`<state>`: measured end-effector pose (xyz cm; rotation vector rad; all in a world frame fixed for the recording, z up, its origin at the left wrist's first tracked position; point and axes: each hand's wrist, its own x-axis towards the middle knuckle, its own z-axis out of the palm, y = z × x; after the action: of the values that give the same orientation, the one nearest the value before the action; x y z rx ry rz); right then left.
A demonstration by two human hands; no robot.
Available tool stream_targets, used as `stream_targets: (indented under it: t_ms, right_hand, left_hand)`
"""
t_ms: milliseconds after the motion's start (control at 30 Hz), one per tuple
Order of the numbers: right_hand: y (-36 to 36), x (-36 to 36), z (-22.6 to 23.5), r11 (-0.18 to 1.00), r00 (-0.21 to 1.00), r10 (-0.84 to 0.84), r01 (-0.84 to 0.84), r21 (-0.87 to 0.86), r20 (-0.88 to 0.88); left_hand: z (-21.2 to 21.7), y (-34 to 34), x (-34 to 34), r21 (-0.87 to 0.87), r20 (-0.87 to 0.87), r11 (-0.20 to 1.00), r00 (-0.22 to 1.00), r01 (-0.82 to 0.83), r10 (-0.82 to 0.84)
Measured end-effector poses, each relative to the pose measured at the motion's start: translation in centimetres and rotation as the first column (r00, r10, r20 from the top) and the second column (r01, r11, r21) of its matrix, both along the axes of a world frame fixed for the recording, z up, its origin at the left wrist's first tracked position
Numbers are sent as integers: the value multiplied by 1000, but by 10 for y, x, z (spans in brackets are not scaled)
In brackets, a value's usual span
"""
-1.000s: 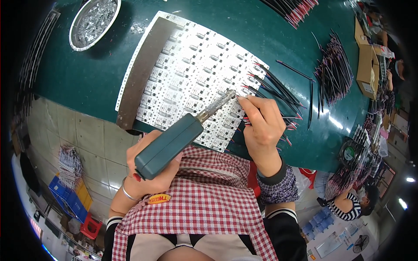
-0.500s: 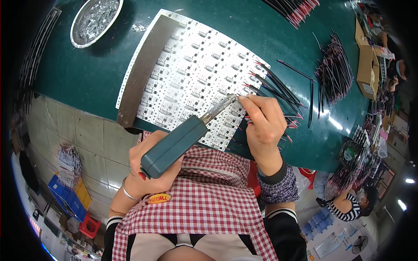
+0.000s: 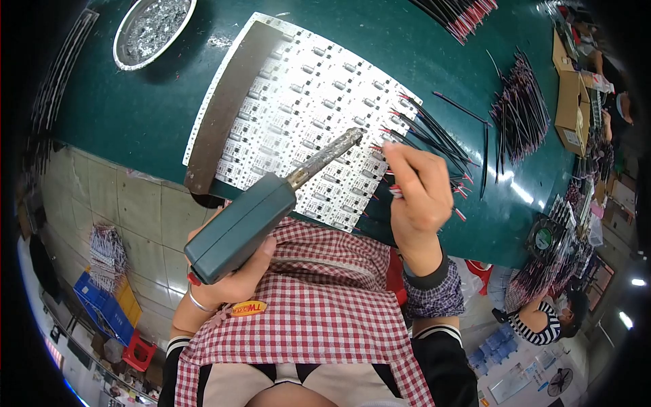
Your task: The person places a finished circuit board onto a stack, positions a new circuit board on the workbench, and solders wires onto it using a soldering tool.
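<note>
While the dark green table (image 3: 135, 115) carries the whole job, the white panel of small circuit boards (image 3: 298, 115) lies flat across its near half, a dark strip along the panel's left edge. Left hand (image 3: 234, 275) is clamped around the grey-green handle of the soldering iron (image 3: 264, 210), tip resting low over the panel's right side. Right hand (image 3: 420, 193) has its fingers pinched together on a thin red-tipped wire (image 3: 395, 192), just beside the tip. Step in hand, by my judgement: soldering leads onto the right-edge boards, where black wires (image 3: 434, 139) already fan out. Next move calls for seating the wire end on its pad under the tip. Against the earlier frame, the iron has swung up and the right hand has lifted slightly.
</note>
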<state>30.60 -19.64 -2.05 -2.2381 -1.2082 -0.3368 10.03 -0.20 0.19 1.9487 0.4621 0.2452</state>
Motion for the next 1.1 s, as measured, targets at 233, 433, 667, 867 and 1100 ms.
stream_targets:
  t_ms: [233,433,667,867,1100]
  right_hand:
    - [3,-21,11,992,991,-116,112,-54,-71]
    - [0,-20,-10,997,989,-58,51,-55,-137]
    - [1,-18,-11,998,997,-40,43,45,-72]
    - [2,-21,-9,999,996,-36,37,17,-76]
    - [1,-20,-12,998,996,-53,55,27,-68]
  left_hand:
    - [-4,2,-2,69,52,997,997,46,-50]
    - [-6,-1,-2,33,21,999,999,29,-29]
    - [-13,-3,-2,79,71,992,992,95,-100]
    - [-12,-6,-2,-8,18,998,998,63,-63]
    - [-2,-3,12,12,15,995,995,100,-100]
